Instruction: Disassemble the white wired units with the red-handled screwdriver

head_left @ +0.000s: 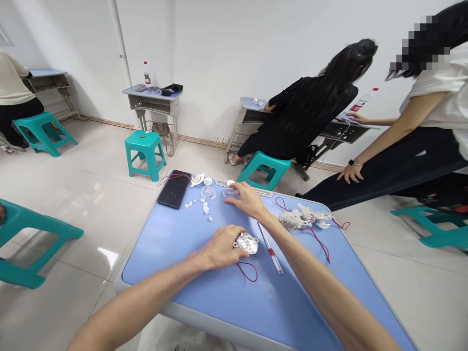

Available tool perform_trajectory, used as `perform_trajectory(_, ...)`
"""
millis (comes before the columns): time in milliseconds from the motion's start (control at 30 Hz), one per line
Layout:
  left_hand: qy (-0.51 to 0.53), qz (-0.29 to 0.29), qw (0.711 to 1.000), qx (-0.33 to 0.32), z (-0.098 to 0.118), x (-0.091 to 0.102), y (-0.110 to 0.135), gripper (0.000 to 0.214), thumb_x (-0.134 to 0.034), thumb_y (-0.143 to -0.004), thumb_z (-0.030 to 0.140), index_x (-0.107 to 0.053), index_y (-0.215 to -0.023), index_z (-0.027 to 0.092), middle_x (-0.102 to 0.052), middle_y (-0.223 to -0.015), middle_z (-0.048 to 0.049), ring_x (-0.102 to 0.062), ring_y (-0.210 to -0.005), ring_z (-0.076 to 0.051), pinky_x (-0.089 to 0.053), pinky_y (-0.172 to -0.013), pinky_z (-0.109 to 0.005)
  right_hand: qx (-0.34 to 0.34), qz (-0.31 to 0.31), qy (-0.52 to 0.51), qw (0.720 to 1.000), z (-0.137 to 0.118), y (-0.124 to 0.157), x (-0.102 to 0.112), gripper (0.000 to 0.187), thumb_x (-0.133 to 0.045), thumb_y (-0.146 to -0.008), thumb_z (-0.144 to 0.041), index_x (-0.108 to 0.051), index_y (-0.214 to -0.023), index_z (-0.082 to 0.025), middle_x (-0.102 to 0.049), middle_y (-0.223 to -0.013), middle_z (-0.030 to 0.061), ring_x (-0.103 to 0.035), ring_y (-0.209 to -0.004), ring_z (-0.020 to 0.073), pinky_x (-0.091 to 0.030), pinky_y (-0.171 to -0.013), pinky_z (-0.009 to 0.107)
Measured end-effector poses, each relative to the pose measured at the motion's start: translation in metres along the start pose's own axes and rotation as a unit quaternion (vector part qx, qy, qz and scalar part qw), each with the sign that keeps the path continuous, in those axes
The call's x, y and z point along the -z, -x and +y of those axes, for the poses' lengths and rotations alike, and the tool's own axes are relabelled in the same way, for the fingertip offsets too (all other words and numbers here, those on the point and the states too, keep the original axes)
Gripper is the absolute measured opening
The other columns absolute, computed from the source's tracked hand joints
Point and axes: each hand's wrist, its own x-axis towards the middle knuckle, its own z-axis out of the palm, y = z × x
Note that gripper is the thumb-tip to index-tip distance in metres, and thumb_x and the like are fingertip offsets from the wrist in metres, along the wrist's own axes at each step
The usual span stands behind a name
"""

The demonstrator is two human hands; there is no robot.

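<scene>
My left hand [223,247] is closed around a small white gear mechanism [246,243] with its gears facing up. A red cord loop [248,272] lies on the desk just below it. My right hand [247,199] is at the back of the desk, thumb and fingers apart over a round clear plastic dish [231,193]. Whether the fingertips touch the dish cannot be made out. Left of it sits a second clear dish [208,193] with tiny pieces in it. Several loose white gears [205,208] lie in front of that dish.
A black phone [174,189] lies at the back left of the blue desk [164,253]. A pen [270,248] lies below my right forearm. Grey-white assemblies with red cords [298,218] are on the right. Two people are beyond the desk; green stools [145,152] stand around.
</scene>
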Motion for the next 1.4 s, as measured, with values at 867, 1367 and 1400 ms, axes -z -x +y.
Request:
perform_trajectory(867, -0.001, 0.001, 1.0, -0.014, -0.001, 0.0, -0.001, 0.053, -0.076, -0.07, 0.02, -0.061, -0.12, 0.013, -0.067, -0.114, -0.0101, -0.063, -0.096, -0.025, -0.049, -0.091, -0.038, -0.024, 0.005, 0.013, 1.0, 0.006, -0.005, -0.001, 0.051, -0.075, -0.073, -0.038, -0.061, -0.117, -0.017, -0.061, -0.105, 0.0105, -0.061, -0.094, 0.026, -0.048, -0.083, 0.038)
perform_trajectory(1367, -0.003, 0.002, 1.0, -0.025, -0.002, 0.0, -0.004, 0.052, -0.074, -0.07, 0.02, -0.061, -0.12, 0.014, -0.068, -0.109, -0.0079, -0.063, -0.092, -0.024, -0.049, -0.088, -0.037, 0.006, 0.037, -0.058, 0.998, 0.006, 0.004, 0.012, 0.062, -0.075, -0.073, -0.035, -0.05, -0.128, -0.02, -0.054, -0.114, 0.0112, -0.06, -0.101, 0.0271, -0.051, -0.09, 0.045)
perform_trajectory(1400, -0.003, 0.003, 1.0, -0.027, -0.002, 0.0, -0.004, 0.051, -0.074, -0.07, 0.02, -0.061, -0.119, 0.015, -0.067, -0.108, -0.0077, -0.062, -0.092, -0.024, -0.049, -0.088, -0.037, 0.008, 0.045, -0.064, 0.997, 0.005, 0.008, 0.016, 0.06, -0.072, -0.075, -0.036, -0.05, -0.129, -0.022, -0.054, -0.116, 0.0113, -0.06, -0.102, 0.0272, -0.052, -0.089, 0.045)
